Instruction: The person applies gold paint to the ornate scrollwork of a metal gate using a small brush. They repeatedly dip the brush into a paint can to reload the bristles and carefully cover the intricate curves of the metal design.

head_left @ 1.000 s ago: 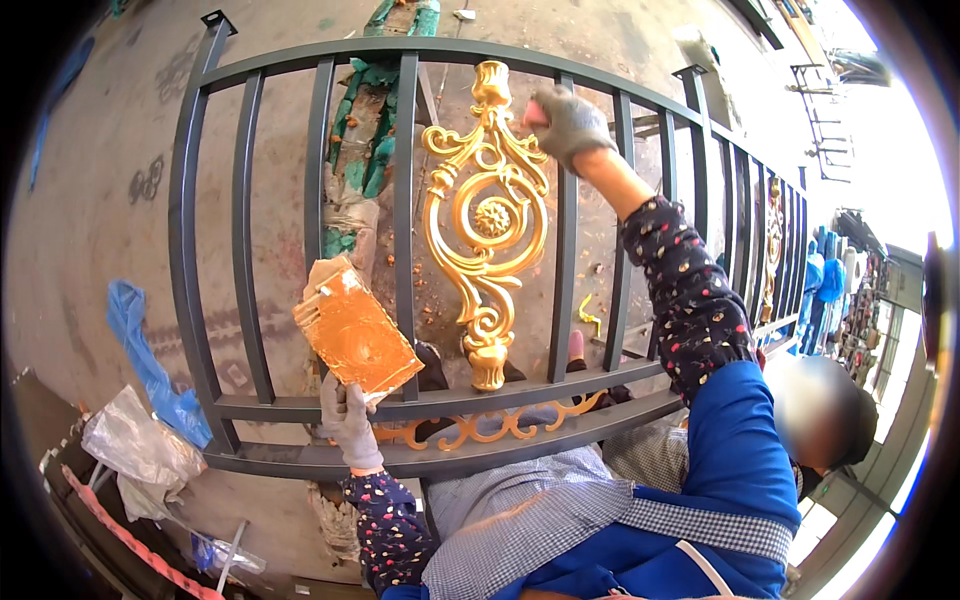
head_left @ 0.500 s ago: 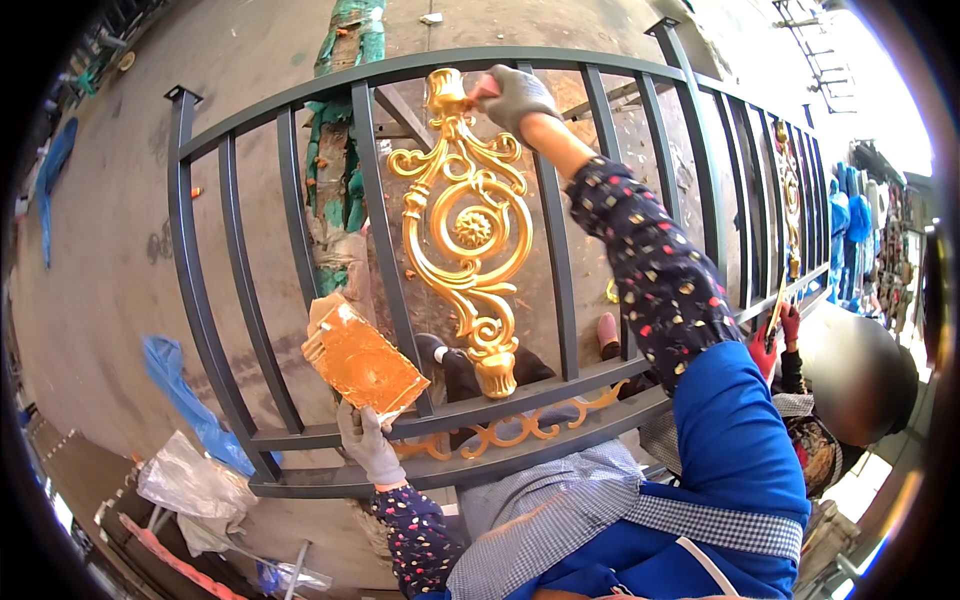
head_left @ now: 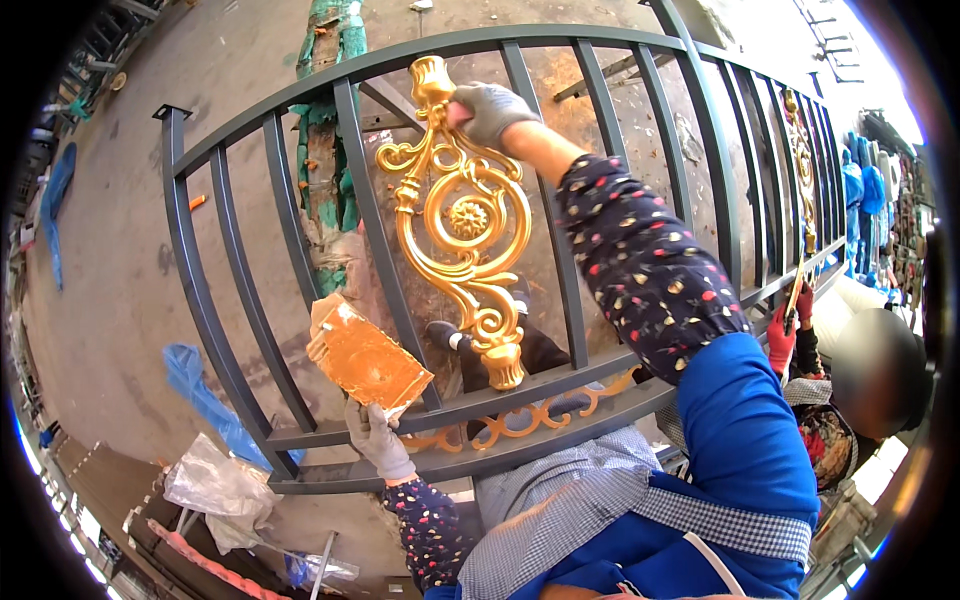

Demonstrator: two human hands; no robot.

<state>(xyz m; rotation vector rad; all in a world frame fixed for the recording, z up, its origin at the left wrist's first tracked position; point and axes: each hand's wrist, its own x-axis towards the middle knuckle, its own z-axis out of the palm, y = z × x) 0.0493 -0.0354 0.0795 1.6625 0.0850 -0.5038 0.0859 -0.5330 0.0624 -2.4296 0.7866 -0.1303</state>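
Note:
A dark grey metal railing panel (head_left: 365,200) lies before me, with a gold scrollwork ornament (head_left: 468,218) between two of its bars. My right hand (head_left: 495,115), in a grey glove, is closed around a small pink sponge-like pad (head_left: 459,114). That pad meets the ornament just below its flared upper end; most of it is hidden by the fingers. Low on the left, my gloved left hand (head_left: 378,440) grips the lower edge of a rectangular slab (head_left: 374,362) smeared with orange-gold paint. The slab is tilted above the railing's bars.
Orange-gold scrolls (head_left: 525,425) run along the railing's near rail. At the right, a co-worker's red-gloved hand (head_left: 781,340) holds a thin stick by another gold ornament (head_left: 800,170). Blue plastic sheeting (head_left: 215,400) and clear plastic (head_left: 215,480) lie at the left.
My right hand has brought the pink pad down and leftward, from beside the ornament's upper end to just below it. The left hand still holds the slab. The view has shifted slightly.

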